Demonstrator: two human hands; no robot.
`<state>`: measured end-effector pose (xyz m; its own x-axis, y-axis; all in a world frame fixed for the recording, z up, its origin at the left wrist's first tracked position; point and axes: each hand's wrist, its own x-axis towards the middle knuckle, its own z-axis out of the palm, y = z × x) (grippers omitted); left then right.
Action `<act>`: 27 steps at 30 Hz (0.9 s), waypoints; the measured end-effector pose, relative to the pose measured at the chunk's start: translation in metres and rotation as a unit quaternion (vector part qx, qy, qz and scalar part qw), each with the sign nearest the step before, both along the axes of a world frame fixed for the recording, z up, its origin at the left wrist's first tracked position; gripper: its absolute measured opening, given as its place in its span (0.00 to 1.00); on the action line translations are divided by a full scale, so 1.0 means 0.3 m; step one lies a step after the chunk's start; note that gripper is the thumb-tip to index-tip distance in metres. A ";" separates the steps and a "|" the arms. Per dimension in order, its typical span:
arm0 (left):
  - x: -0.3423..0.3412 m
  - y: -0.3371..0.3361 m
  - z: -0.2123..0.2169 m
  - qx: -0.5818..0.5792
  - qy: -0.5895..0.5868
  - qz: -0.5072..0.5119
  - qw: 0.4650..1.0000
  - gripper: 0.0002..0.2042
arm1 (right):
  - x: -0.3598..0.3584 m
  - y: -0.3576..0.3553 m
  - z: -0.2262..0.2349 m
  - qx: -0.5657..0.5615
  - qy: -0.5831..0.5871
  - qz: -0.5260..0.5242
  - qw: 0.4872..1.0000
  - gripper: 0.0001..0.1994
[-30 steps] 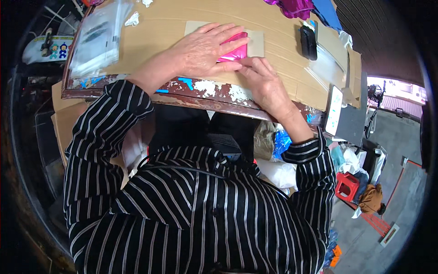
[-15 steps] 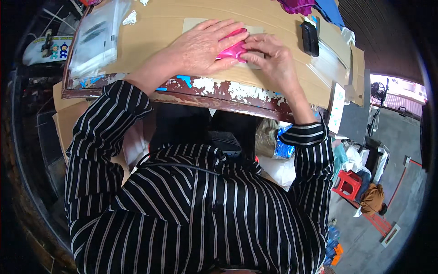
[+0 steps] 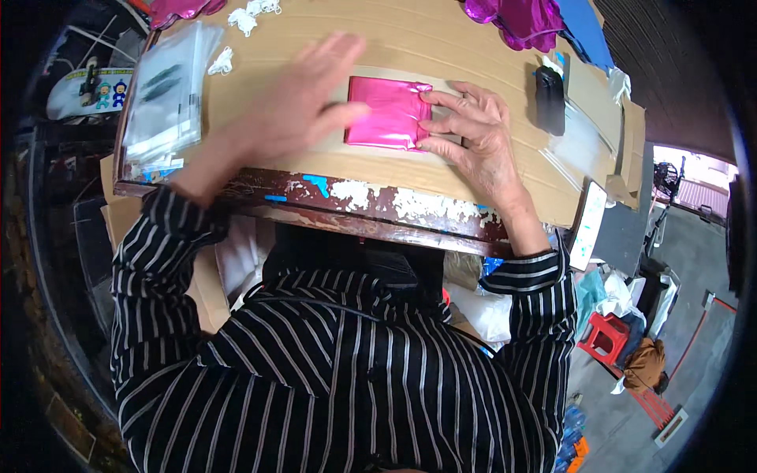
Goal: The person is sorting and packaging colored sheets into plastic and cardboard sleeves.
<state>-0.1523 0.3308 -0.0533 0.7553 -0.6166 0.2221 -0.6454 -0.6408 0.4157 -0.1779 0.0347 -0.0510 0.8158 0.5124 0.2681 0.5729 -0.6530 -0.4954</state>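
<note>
A flat, squarish bundle of shiny pink cloth, neatly folded, lies on a thin card on the cardboard-covered tabletop. At its right edge are the fingertips of my right hand, the thumb at the lower corner and the fingers bent along the side, gripping that edge. My left hand hovers just left of the bundle, blurred by motion. Its fingers are stretched out and nothing is in them; the thumb overlaps the bundle's left part.
Clear plastic bags are stacked at the left. Small white string bundles lie nearby. Shiny purple cloth sits at the far right, above a black bottle-like object. The table's front edge has peeling paint.
My left hand has lifted off the pink cloth and swung left, uncovering its flat square shape. My right hand stays at its right edge. The view has shifted slightly.
</note>
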 end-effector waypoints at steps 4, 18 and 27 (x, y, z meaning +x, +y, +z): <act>-0.002 0.038 0.010 -0.005 0.044 0.049 0.998 0.35 | -0.009 -0.006 -0.011 0.006 0.018 -0.004 1.000 0.13; -0.025 -0.125 -0.032 0.026 -0.017 -0.109 0.994 0.33 | 0.051 0.020 0.018 0.089 0.092 -0.022 0.992 0.21; -0.023 -0.142 -0.040 0.048 -0.049 -0.135 0.988 0.28 | 0.150 0.024 0.042 0.025 0.130 -0.023 0.991 0.14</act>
<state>-0.1592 0.2882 -0.0654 0.5379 -0.8149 0.2160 -0.8325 -0.4731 0.2885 -0.1330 0.0419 -0.0384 0.8827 0.4646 0.0709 0.3925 -0.6458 -0.6550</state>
